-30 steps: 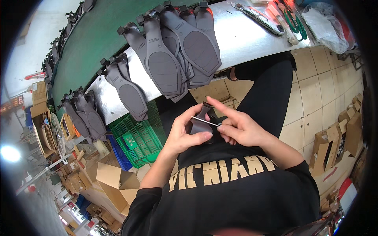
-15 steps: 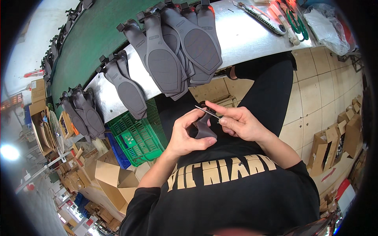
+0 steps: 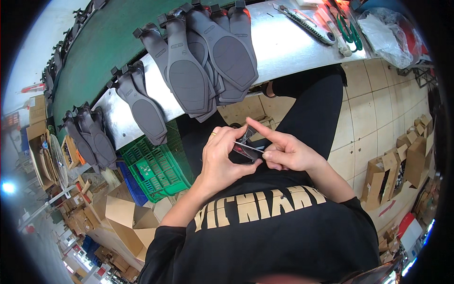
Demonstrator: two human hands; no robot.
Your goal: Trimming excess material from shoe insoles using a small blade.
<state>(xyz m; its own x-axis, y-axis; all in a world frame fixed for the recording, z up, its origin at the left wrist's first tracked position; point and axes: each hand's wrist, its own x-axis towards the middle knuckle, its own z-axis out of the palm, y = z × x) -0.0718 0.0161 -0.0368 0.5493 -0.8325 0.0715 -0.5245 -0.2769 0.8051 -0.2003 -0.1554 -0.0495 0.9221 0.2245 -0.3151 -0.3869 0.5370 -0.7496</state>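
Observation:
Above my lap, my left hand (image 3: 218, 158) is curled round a dark shoe sole (image 3: 245, 152), much of it hidden by my fingers. The part that shows is glossy black with a reddish glint. In my right hand (image 3: 294, 154) a thin, pale metal tool (image 3: 249, 147) is pinched between thumb and fingers, its shaft lying across the sole. I cannot make out whether it is a blade or a rod. The right index finger stretches out toward the left fingertips. Beyond my hands, several grey soles with heels (image 3: 187, 78) overlap along the bench edge.
More soles (image 3: 146, 113) lie farther left on the metal bench (image 3: 279, 61), beside a green belt (image 3: 111, 52). A utility knife (image 3: 305, 24), green-handled scissors (image 3: 352, 35) and a plastic bag (image 3: 385, 38) lie at right. Green crates (image 3: 156, 170) and cardboard boxes (image 3: 125, 213) stand below left.
The sole has turned in my left hand, so its grey face has swung away and a glossy dark side shows. The left fingers have risen around it. The whole view has shifted slightly.

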